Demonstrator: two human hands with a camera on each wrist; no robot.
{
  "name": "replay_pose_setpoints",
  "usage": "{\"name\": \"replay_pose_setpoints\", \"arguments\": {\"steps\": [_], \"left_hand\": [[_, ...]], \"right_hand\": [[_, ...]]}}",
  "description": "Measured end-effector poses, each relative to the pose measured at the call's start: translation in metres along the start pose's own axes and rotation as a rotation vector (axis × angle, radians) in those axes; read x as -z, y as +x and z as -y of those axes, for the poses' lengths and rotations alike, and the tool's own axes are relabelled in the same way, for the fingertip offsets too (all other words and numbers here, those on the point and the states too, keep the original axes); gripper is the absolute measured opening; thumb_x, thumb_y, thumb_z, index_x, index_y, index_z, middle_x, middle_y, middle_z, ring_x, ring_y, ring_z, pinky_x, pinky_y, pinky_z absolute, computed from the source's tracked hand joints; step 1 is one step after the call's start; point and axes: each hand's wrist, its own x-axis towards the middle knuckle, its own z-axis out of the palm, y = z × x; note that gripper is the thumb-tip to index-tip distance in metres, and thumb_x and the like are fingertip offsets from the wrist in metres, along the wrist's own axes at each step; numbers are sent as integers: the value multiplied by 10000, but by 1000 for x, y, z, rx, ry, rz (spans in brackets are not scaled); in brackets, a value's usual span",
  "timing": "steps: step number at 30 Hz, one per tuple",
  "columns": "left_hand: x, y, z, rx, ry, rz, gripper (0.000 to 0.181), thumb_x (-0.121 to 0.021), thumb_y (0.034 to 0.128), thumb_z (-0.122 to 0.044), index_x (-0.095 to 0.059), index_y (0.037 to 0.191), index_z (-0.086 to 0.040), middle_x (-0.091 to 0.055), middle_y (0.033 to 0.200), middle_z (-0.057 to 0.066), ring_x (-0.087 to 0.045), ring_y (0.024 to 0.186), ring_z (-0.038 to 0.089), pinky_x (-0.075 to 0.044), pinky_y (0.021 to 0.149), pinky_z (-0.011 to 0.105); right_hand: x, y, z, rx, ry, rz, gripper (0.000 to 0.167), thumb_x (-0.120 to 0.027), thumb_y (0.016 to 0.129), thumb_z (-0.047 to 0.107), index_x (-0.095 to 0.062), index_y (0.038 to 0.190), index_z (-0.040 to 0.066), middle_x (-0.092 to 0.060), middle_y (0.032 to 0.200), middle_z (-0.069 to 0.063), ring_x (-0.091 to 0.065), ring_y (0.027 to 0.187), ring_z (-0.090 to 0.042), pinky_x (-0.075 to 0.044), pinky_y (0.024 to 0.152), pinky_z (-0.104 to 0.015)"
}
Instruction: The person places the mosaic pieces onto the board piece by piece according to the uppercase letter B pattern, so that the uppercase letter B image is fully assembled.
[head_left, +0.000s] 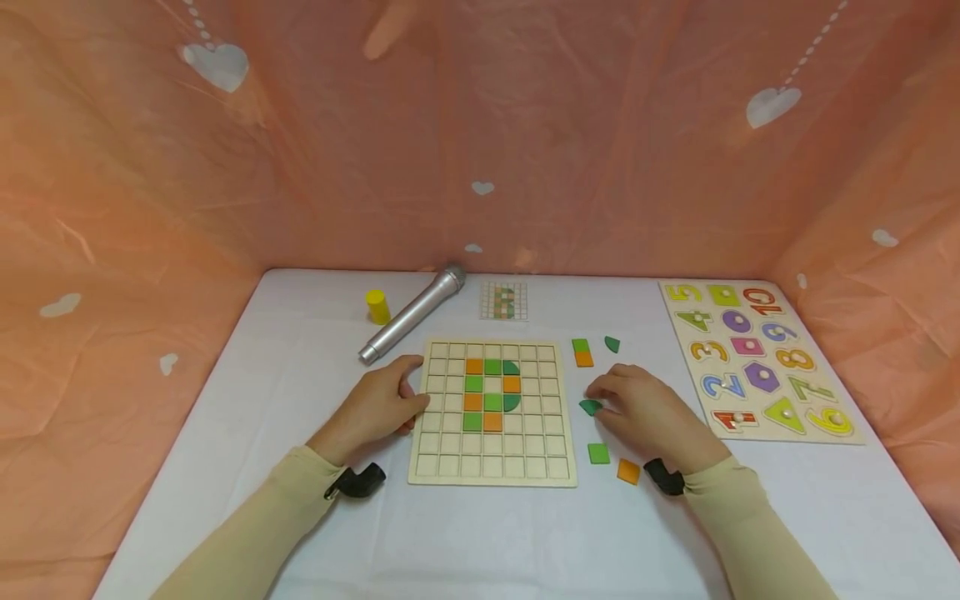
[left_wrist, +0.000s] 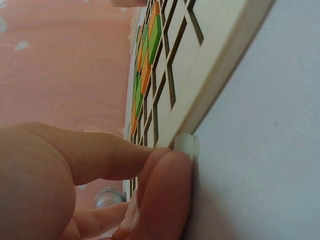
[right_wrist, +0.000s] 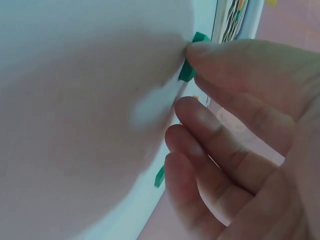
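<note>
A wooden grid board lies on the table, with orange, light green and dark green tiles set in its squares in the shape of a letter P. My left hand holds the board's left edge, thumb and fingers at the rim, as the left wrist view also shows. To the right of the board, my right hand pinches a dark green quarter-round tile at the tabletop. The other fingers of that hand curl loosely. Another dark green quarter-round tile lies farther back.
Beside the board lie a green-over-orange pair of tiles, a green tile and an orange tile. Behind it are a silver microphone, a yellow cylinder and a pattern card. A number puzzle occupies the right.
</note>
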Motion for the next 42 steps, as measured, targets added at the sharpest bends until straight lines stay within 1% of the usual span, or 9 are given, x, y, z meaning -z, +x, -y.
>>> {"name": "replay_pose_setpoints", "arguments": {"steps": [7,11,17,20,25,28,31,38,42], "left_hand": [[-1,0,-1,0,0,-2,689,-719,1001,-155,-433,1623,-77,-670,844,71,-670,626,166,-571,625,299],[0,0,-1,7,-1,-3,694,-727,998,-153,-433,1624,-85,-675,840,71,-668,627,167,-567,624,296],[0,-1,-1,9,7,1,698,-726,1000,-160,-428,1627,-85,-676,842,70,-669,631,166,-561,626,296],[1,-1,-1,7,10,1,695,-722,1002,-164,-428,1627,-85,-674,848,72,-671,633,167,-563,630,297],[1,1,1,-3,13,0,694,-720,1003,-165,-427,1625,-75,-671,846,74,-668,630,169,-562,629,300],[0,1,1,-2,15,2,695,-721,1001,-167,-427,1625,-75,-673,841,70,-666,629,168,-557,629,299],[0,1,1,-3,18,7,698,-723,1001,-166,-424,1625,-71,-679,830,64,-664,626,166,-555,629,299],[0,1,-2,-9,22,13,706,-729,1003,-170,-419,1629,-69,-687,821,59,-662,624,162,-555,628,292],[1,1,0,6,22,11,705,-731,1004,-175,-421,1630,-78,-687,828,62,-662,626,166,-557,625,290]], "right_hand": [[-4,4,1,-41,13,5,146,-819,926,170,-800,1066,134,-707,1036,15,-626,995,-197,-587,989,-496],[-4,7,1,-58,10,-8,144,-813,923,190,-789,1042,111,-719,1028,-2,-642,1006,-218,-589,1010,-512],[-3,9,11,-80,22,-47,148,-809,932,221,-778,1016,104,-711,1000,-4,-638,982,-213,-597,960,-489],[-6,14,24,-60,20,-52,155,-809,926,219,-768,1003,91,-706,1008,-7,-643,989,-205,-597,924,-459],[-14,24,51,29,0,-33,158,-835,905,198,-761,979,80,-688,978,-7,-612,920,-177,-585,829,-390],[-21,28,66,72,-6,-21,157,-846,898,199,-772,975,84,-674,946,11,-602,905,-156,-578,798,-360],[-28,28,78,90,-18,-10,162,-860,889,214,-781,965,95,-662,931,31,-604,926,-141,-584,797,-339],[-38,27,92,127,-46,-56,158,-881,877,206,-791,935,90,-648,896,32,-593,900,-135,-595,782,-325],[-40,28,96,153,-50,-71,169,-889,875,213,-792,934,87,-646,893,27,-607,907,-145,-596,776,-329]]}}
